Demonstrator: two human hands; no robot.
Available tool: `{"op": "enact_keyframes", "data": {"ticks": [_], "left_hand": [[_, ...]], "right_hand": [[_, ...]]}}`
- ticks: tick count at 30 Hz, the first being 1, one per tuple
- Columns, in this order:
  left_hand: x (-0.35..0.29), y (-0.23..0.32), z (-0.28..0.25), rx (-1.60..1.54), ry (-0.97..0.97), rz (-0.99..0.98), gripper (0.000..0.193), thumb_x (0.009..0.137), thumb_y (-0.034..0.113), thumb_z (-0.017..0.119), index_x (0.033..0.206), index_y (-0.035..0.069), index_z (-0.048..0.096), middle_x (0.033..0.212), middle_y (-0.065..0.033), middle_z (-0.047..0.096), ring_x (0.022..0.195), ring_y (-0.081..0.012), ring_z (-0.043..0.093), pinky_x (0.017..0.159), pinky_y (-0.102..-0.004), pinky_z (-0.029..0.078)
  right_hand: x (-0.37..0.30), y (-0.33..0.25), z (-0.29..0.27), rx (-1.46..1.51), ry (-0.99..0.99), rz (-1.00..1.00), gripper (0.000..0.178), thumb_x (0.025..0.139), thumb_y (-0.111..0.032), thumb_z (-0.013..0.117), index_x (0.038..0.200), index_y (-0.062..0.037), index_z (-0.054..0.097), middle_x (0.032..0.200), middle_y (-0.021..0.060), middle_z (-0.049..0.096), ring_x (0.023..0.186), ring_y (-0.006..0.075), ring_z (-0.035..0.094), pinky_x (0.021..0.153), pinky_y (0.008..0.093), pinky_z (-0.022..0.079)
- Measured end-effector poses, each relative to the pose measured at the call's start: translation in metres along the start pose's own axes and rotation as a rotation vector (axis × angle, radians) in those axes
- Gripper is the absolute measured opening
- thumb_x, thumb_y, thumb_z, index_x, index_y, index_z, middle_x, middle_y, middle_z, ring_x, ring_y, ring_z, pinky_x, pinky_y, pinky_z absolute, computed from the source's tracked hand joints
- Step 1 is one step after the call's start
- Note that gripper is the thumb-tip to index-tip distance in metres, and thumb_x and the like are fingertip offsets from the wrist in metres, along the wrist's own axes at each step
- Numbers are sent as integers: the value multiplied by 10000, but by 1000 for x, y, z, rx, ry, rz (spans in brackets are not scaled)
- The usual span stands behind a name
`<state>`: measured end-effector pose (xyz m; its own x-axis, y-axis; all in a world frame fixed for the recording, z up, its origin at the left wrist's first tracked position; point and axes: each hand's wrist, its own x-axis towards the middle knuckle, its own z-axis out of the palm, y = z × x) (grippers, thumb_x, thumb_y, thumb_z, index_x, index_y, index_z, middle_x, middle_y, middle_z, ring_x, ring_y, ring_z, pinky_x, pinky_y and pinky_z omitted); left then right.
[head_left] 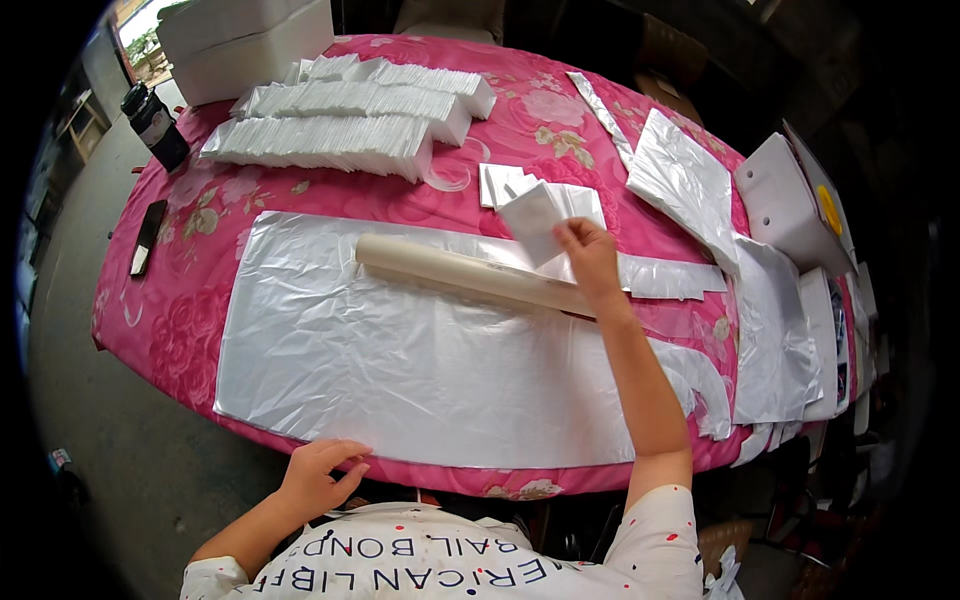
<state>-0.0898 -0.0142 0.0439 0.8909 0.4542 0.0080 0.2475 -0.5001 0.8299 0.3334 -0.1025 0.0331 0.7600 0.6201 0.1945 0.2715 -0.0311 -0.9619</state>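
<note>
My right hand [588,250] reaches over the table, closed on a thin white square packet [533,220]. The packet is tilted and slightly smeared by motion. Just behind it, a few similar white squares [497,184] lie fanned out on the cloth. A long pale tube [440,268] rests across the far part of a large shiny white plastic sheet [400,370], its right end partly hidden by my right forearm. My left hand [323,474] lies at the sheet's near edge, its fingers loosely stretched and holding nothing.
Rows of packed white squares [340,100] stand at the back left, before a white foam box [245,45]. A dark bottle [155,125] and a phone [148,238] are on the left. Folded plastic sheets [685,175] and an open white box [785,200] lie right.
</note>
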Motion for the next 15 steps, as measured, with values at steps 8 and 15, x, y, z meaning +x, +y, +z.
{"op": "enact_keyframes", "data": {"ticks": [8, 15], "left_hand": [[10, 9, 7, 63, -59, 90, 202, 712, 60, 683, 911, 48, 652, 820, -109, 659, 683, -241, 631, 598, -304, 508], [39, 12, 15, 193, -135, 329, 221, 711, 58, 669, 929, 67, 640, 853, -83, 659, 685, -249, 625, 585, -324, 504]], "right_hand": [[53, 47, -64, -1023, 358, -230, 355, 805, -249, 628, 1057, 0, 595, 1071, 211, 584, 1015, 364, 523, 891, 426, 395], [-68, -12, -7, -858, -247, -351, 407, 765, -249, 666, 1091, -20, 582, 1045, 148, 584, 989, 310, 532, 860, 396, 431]]}}
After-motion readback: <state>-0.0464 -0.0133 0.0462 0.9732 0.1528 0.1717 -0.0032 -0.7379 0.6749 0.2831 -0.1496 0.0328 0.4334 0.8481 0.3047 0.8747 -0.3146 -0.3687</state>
